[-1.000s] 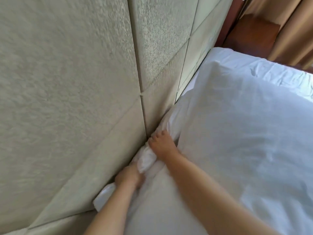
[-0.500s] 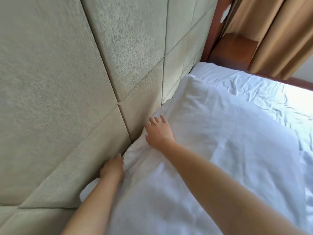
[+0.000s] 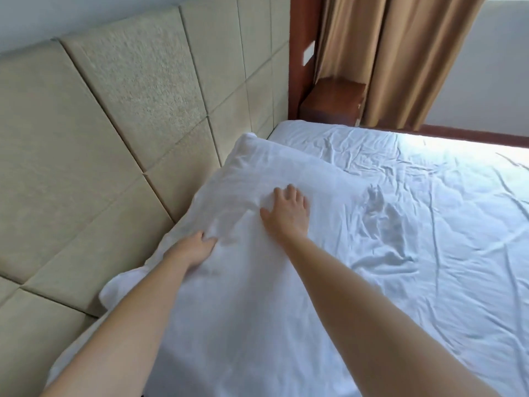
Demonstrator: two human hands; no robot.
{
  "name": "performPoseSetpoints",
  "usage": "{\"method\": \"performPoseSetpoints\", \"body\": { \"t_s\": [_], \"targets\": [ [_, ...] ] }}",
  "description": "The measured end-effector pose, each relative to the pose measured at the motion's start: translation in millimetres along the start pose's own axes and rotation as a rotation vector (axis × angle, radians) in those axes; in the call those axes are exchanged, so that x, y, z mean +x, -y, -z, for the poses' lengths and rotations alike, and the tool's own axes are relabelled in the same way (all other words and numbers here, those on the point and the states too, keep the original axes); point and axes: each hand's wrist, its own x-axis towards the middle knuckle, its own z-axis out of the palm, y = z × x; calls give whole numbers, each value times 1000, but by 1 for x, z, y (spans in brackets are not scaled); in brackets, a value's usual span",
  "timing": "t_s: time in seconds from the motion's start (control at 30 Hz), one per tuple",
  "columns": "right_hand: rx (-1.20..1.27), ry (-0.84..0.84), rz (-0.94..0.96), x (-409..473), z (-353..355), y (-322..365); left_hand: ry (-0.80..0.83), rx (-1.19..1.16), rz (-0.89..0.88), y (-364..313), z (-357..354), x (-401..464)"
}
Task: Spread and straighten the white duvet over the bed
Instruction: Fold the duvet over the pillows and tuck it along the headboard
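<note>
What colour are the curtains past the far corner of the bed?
Tan-brown and plain, no pattern. The curtains show best in the head view, top right.

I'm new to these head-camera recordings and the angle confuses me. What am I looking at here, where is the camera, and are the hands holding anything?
There is no machine: a person wears a wide-angle camera on the head, so you look forward and down along their bare arms. The left hand and the right hand both lie on the white duvet, fingers fairly straight, pressing or smoothing it; neither appears to grip anything. The duvet's raised edge runs along the padded beige headboard. To the right the bed's white cover is wrinkled. Behind stand a wooden nightstand and tan curtains.
</note>
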Motion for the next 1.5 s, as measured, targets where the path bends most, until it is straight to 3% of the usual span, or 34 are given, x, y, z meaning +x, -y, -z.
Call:
{"method": "performPoseSetpoints", "body": {
  "t_s": [0.13,0.23,0.33,0.4,0.53,0.8,0.87,0.97,1.07,1.23,1.5],
  "targets": [
    [176,64,-453,-36,9,-40,-56,-75,112,14,-18,-2],
    [458,135,-791,-51,7,-62,-46,-95,153,20,-29,0],
    [739,164,-904,-55,3,-78,-57,-246,219,19,-32,2],
    [861,113,-889,-50,2,-78,-160,-247,205,18,-30,9],
    [853,-40,-762,-35,9,-49,-409,-255,187,10,-3,10],
    [945,-173,-570,6,45,30,-685,-252,205,30,85,24],
    [873,-143,-515,13,43,44,-599,-266,220,47,99,39],
    [695,15,-506,22,16,47,-328,-325,208,51,94,60],
    [597,197,-624,20,-18,34,-79,-136,170,30,55,67],
    [544,266,-589,12,-27,5,-108,-51,184,-5,30,46],
    [496,452,-264,-45,-4,-47,-180,63,-3,-43,-5,-35]
  ]
}}
